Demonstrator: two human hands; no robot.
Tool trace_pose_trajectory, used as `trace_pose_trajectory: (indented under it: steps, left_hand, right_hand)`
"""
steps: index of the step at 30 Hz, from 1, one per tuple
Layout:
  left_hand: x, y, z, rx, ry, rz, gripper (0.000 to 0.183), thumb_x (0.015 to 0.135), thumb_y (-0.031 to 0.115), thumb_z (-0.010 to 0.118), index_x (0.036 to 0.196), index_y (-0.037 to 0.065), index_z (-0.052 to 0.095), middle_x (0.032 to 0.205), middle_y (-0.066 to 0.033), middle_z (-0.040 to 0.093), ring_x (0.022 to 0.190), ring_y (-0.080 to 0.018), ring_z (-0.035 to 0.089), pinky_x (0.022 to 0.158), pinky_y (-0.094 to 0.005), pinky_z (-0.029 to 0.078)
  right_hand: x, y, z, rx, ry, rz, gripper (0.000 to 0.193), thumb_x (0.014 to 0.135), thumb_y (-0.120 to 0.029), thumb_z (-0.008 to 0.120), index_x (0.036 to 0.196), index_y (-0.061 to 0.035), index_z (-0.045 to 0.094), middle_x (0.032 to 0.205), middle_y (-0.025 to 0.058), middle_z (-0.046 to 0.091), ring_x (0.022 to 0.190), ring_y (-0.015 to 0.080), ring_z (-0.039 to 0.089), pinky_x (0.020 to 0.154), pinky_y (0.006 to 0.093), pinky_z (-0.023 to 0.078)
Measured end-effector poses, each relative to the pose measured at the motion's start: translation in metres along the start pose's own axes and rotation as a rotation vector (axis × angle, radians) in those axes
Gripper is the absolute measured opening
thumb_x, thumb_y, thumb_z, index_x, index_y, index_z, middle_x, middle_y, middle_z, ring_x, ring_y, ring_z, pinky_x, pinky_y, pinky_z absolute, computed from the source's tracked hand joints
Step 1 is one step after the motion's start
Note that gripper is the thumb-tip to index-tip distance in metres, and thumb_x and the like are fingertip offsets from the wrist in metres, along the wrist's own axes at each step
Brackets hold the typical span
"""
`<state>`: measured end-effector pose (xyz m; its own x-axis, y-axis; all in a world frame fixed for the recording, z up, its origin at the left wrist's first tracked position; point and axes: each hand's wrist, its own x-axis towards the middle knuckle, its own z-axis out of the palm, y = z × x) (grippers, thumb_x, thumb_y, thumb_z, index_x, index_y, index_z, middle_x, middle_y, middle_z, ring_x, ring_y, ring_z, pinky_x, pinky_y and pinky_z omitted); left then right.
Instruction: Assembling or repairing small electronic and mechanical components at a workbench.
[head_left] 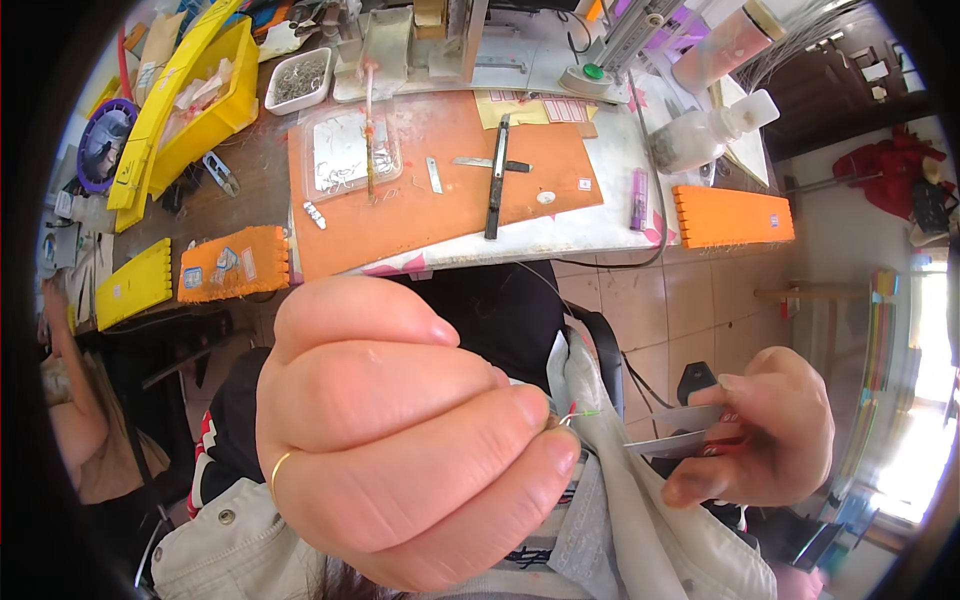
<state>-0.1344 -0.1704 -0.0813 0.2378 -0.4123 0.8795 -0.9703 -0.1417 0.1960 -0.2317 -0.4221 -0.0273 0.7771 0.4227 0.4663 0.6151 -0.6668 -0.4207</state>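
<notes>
My left hand (400,430) fills the lower middle of the view, close to the camera, fingers curled and a thin gold ring on one finger. Its fingertips pinch a tiny hook (572,415) wrapped with red and green thread. My right hand (765,425) sits lower right, shut on small scissors (675,430) with red handles. The scissor blades are slightly apart and point left toward the hook. A thin line (545,285) runs up from the pinched hook toward the bench.
An orange mat (440,200) on the workbench holds a clear tray (345,150) of wire pieces, a black tool (497,175) and a metal blade. Yellow bins (205,100), orange comb blocks (733,215), bottles (710,135) and a tray of small metal parts (298,80) surround it. Another person sits at far left.
</notes>
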Motion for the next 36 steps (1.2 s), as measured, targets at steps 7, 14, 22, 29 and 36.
trace_pose_trajectory:
  steps: [7, 14, 22, 29, 36]
  left_hand:
    - [0.002, 0.015, 0.003, 0.027, 0.035, 0.000, 0.023, 0.080, 0.011, 0.069, 0.101, 0.014, 0.059, 0.093, -0.0016, 0.053, 0.070, -0.0150, 0.054, 0.066, -0.0325, 0.042]
    - [0.001, 0.023, 0.015, 0.101, 0.115, 0.002, 0.022, 0.081, 0.017, 0.069, 0.100, 0.014, 0.059, 0.093, -0.0010, 0.052, 0.070, -0.0143, 0.053, 0.066, -0.0325, 0.042]
    - [0.001, 0.027, 0.026, 0.132, 0.205, -0.057, 0.028, 0.080, 0.030, 0.071, 0.098, 0.014, 0.058, 0.090, -0.0004, 0.050, 0.069, -0.0138, 0.051, 0.068, -0.0339, 0.041]
    - [0.000, 0.025, 0.026, 0.158, 0.209, -0.046, 0.028, 0.078, 0.028, 0.072, 0.098, 0.014, 0.058, 0.091, -0.0004, 0.050, 0.069, -0.0138, 0.051, 0.068, -0.0334, 0.041]
    - [-0.001, 0.023, 0.022, 0.089, 0.144, -0.045, 0.026, 0.076, 0.020, 0.073, 0.096, 0.013, 0.058, 0.090, -0.0012, 0.052, 0.068, -0.0140, 0.052, 0.066, -0.0334, 0.041]
  right_hand:
    - [0.003, -0.022, 0.002, -0.200, 0.079, -0.011, 0.077, 0.067, -0.052, 0.083, 0.115, 0.0031, 0.060, 0.073, 0.0010, 0.062, 0.050, 0.0086, 0.049, 0.047, 0.0251, 0.032]
    - [0.000, -0.018, -0.002, -0.179, 0.037, -0.047, 0.069, 0.067, -0.053, 0.082, 0.104, 0.0023, 0.064, 0.063, -0.0017, 0.055, 0.050, 0.0097, 0.050, 0.047, 0.0253, 0.031]
    - [0.007, -0.018, 0.009, -0.219, 0.076, -0.031, 0.070, 0.063, -0.052, 0.083, 0.103, 0.0024, 0.064, 0.061, -0.0034, 0.053, 0.050, 0.0089, 0.049, 0.047, 0.0249, 0.031]
    - [0.010, -0.018, 0.016, -0.256, 0.164, -0.017, 0.070, 0.064, -0.052, 0.083, 0.104, 0.0014, 0.064, 0.061, -0.0037, 0.053, 0.050, 0.0086, 0.049, 0.047, 0.0251, 0.032]
    - [0.007, -0.018, 0.013, -0.272, 0.111, -0.013, 0.068, 0.066, -0.052, 0.083, 0.104, 0.0011, 0.064, 0.060, -0.0048, 0.052, 0.050, 0.0083, 0.049, 0.047, 0.0251, 0.032]
